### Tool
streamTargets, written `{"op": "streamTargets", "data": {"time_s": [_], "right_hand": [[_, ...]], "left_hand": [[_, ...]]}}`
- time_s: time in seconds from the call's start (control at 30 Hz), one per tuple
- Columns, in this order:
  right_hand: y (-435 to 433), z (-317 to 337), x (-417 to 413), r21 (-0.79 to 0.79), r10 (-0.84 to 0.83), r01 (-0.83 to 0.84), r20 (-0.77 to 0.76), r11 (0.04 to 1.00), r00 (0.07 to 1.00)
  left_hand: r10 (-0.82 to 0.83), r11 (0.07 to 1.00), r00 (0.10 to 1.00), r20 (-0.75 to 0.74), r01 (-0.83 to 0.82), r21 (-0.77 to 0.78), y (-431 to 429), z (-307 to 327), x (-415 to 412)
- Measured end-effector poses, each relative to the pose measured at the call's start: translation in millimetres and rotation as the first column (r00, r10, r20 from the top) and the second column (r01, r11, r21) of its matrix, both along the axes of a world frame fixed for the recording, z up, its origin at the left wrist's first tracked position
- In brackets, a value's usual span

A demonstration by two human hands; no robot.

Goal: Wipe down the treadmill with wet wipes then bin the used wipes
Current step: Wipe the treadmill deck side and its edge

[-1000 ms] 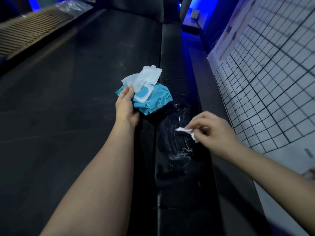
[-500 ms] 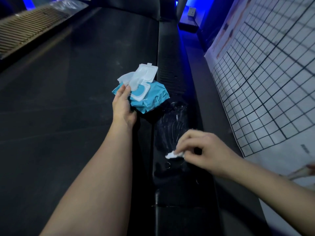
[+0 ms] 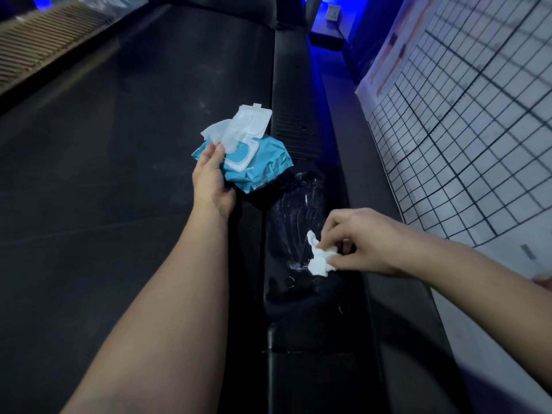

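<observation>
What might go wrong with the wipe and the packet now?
The crumpled wipe pinched in the right hand might miss the clear plastic bag lying on the side rail. The wipes pack in the left hand has its lid open, so wipes may dry out.

The left hand (image 3: 212, 180) grips a blue wipes pack (image 3: 257, 165), its flap open. The right hand (image 3: 363, 242) pinches a crumpled white wipe (image 3: 319, 258) on the treadmill's wet side rail (image 3: 298, 94).
</observation>
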State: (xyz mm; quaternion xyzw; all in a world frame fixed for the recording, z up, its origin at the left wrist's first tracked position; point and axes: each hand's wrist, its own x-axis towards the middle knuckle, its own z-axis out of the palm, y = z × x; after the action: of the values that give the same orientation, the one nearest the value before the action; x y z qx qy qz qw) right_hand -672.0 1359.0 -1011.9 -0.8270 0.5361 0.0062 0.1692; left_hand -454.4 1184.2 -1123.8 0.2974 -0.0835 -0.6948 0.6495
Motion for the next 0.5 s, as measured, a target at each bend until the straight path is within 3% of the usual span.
{"op": "streamTargets", "data": {"time_s": [0.13, 0.2, 0.3, 0.43, 0.5], "right_hand": [[10, -19, 15, -0.061, 0.043, -0.032, 0.189, 0.998, 0.981], [16, -34, 27, -0.165, -0.025, 0.067, 0.244, 0.984, 0.969], [10, -45, 40, -0.387, -0.15, 0.22, 0.202, 0.895, 0.968], [-11, -19, 36, -0.293, -0.354, 0.498, 0.427, 0.816, 0.832], [-18, 1, 29, -0.242, -0.44, 0.582, 0.452, 0.777, 0.776]], "left_hand": [[0.01, 1.0, 1.0, 0.002, -0.01, 0.01, 2, 1, -1], [0.011, 1.0, 1.0, 0.006, -0.011, 0.013, 3, 2, -1], [0.002, 1.0, 0.999, 0.035, -0.003, 0.024, 5, 8, -2], [-0.042, 0.998, 0.999, 0.028, 0.041, 0.05, 9, 18, 0], [-0.043, 0.996, 0.999, 0.003, 0.042, 0.075, 10, 21, 3]]}}
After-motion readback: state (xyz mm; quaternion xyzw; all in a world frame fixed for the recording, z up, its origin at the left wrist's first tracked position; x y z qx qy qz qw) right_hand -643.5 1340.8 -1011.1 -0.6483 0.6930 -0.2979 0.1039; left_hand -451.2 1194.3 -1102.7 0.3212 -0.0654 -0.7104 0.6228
